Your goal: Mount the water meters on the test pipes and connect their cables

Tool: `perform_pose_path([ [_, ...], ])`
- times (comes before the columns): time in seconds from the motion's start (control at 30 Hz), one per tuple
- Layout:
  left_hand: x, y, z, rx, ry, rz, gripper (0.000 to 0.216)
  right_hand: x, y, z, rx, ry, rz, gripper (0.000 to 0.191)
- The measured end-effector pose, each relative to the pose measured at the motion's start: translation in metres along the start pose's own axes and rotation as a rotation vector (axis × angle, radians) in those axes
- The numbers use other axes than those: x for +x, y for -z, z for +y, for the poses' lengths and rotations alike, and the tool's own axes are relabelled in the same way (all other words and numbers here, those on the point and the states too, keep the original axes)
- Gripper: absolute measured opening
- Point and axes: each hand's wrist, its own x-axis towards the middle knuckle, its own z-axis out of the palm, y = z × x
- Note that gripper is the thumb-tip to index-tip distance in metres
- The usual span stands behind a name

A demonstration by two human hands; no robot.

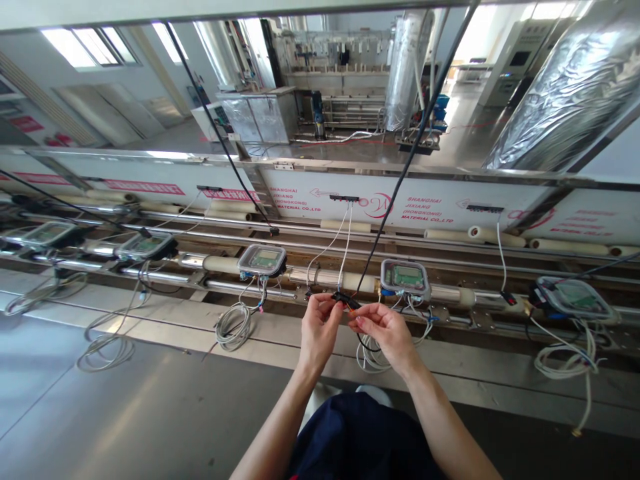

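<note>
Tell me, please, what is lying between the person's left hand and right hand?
In the head view, a small black connector with a bit of orange wire lies between the left hand and the right hand.

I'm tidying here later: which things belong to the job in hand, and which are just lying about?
In the job:
black connector between left hand and right hand
black cable hanging down to it

Apparently lying about:
pale tubes at the back
far-right cable coil
</note>
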Motion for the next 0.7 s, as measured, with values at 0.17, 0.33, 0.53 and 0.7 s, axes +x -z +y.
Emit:
perform_pose_path([
  [0.17,-0.002,-0.005,0.000,0.061,-0.020,-0.026,0.023,0.004,0.004,0.002,-0.186,0.072,0.052,0.027],
  [0.33,0.000,-0.006,-0.001,0.132,-0.037,-0.014,0.024,0.003,0.004,0.000,-0.310,0.104,0.023,0.026],
  [0.53,-0.002,-0.010,0.005,0.240,-0.061,-0.012,0.023,0.003,0.003,-0.002,-0.498,0.158,0.133,0.028],
  [0.7,-0.003,-0.011,0.010,0.427,-0.091,0.016,0.019,0.005,-0.004,-0.003,-0.626,0.249,0.232,0.024],
])
